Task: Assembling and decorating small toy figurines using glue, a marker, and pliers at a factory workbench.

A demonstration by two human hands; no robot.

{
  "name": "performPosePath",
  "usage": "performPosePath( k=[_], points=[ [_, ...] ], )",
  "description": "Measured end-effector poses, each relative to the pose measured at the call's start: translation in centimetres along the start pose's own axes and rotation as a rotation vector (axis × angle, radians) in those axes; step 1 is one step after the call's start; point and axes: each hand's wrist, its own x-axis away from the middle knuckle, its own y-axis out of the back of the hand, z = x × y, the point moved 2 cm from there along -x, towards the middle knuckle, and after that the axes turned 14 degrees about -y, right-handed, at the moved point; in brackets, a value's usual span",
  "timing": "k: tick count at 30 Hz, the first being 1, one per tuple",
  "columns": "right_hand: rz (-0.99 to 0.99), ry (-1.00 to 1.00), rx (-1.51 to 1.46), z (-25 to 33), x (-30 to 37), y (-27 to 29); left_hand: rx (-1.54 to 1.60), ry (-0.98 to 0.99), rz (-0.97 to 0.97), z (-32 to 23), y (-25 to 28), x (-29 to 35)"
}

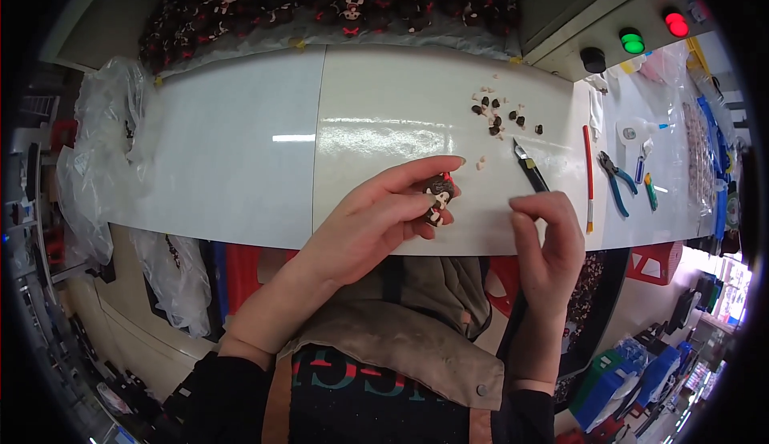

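My left hand is closed around a small dark-brown figurine with a pale face and a red bow on top. The thumb presses on its front, and the fingers wrap behind, hiding part of it. To the right, my right hand hovers over the table's near edge with thumb and index tips close together; anything between them is too small to make out. A craft knife with a dark handle lies just beyond that hand, its blade pointing away. The handle's near end is hidden behind the fingers.
Small dark and pale scraps lie on the white table. At right are a red brush, blue-handled pliers and a small bottle. Many similar figurines fill the far side. Clear plastic bags hang at left.
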Motion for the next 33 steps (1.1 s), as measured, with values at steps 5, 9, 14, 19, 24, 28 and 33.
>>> performPosePath(
  k=[5,9,14,19,24,28,33],
  points=[
    [0.163,0.232,0.152,2.0,-2.1,-1.6,-0.052,-0.004,-0.013,0.0,-0.4,0.2],
    [0.192,0.298,0.265,2.3,-2.6,-2.1,-0.135,-0.01,0.004,0.1,-0.6,0.2],
    [0.28,0.459,0.413,2.4,-2.6,-1.7,-0.206,-0.006,0.014,0.1,-0.7,0.4],
    [0.307,0.52,0.452,2.5,-2.3,-1.8,-0.237,-0.013,0.039,0.1,-0.7,0.6],
    [0.266,0.532,0.43,2.0,-2.1,-2.0,-0.294,-0.032,0.02,0.4,-1.0,0.4],
    [0.25,0.52,0.429,2.2,-2.4,-1.9,-0.286,-0.036,0.049,0.4,-1.2,0.0],
    [0.253,0.483,0.311,2.2,-2.7,-1.3,-0.201,0.012,-0.015,0.3,-1.8,-0.2]
  ],
)
